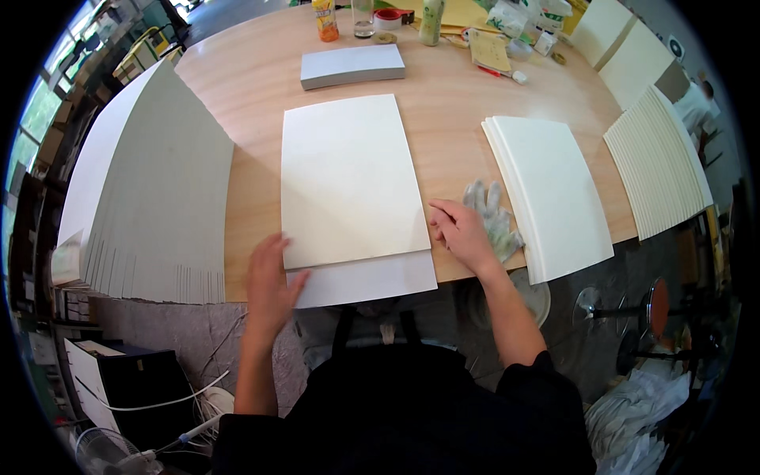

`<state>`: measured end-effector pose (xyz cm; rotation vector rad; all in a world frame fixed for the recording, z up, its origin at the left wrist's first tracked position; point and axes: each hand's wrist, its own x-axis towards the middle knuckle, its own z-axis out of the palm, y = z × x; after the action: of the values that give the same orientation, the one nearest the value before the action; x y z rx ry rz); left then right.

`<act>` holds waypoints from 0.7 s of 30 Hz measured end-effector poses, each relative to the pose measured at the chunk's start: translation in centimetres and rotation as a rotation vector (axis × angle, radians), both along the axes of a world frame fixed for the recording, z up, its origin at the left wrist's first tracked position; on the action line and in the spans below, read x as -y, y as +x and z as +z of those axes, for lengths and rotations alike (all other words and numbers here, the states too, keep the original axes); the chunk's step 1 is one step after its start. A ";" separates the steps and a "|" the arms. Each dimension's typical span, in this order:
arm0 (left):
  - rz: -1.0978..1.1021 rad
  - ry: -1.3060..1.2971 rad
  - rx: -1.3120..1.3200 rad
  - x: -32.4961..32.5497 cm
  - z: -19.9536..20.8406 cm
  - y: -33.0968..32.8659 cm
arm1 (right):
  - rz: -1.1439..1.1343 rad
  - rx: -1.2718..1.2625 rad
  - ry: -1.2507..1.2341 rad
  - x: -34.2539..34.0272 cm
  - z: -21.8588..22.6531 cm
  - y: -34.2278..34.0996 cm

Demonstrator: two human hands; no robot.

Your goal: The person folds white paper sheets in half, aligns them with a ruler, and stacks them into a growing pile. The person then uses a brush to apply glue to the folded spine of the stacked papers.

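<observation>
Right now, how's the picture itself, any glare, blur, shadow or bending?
In the head view, the table's near edge bends, the windows look washed out, the left hand seems slightly blurred, and soft shading falls on the cream sheet's left side.

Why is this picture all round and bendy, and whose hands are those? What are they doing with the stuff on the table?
These are a person's own bare hands, not a machine. The camera sits on their head, looking down; its very wide lens bends straight edges. On the table, a cream sheet lies partly over a white sheet. The left hand is at their left edge; I can't tell if it touches them. The right hand, fingers curled, is by the cream sheet's right edge. Neither hand clearly holds anything. Near the right hand lies a glove. A tall pale stack is on the left.
</observation>
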<state>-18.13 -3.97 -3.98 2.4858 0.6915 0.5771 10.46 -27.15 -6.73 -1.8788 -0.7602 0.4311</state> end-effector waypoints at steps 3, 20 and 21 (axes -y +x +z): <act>-0.438 0.129 -0.108 2.8 2.9 3.5 | -0.089 -0.174 0.064 1.4 1.5 -1.3; -0.475 -0.075 -0.175 -4.0 1.2 2.1 | 0.294 0.367 -0.017 1.7 1.0 -3.8; -0.475 -0.156 -0.160 -5.2 0.4 2.3 | 0.287 0.376 0.004 0.8 0.4 -3.0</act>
<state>-15.85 1.22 -3.60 2.4421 0.1740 0.1436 7.50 -28.00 -6.30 -1.8755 -1.2906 0.2533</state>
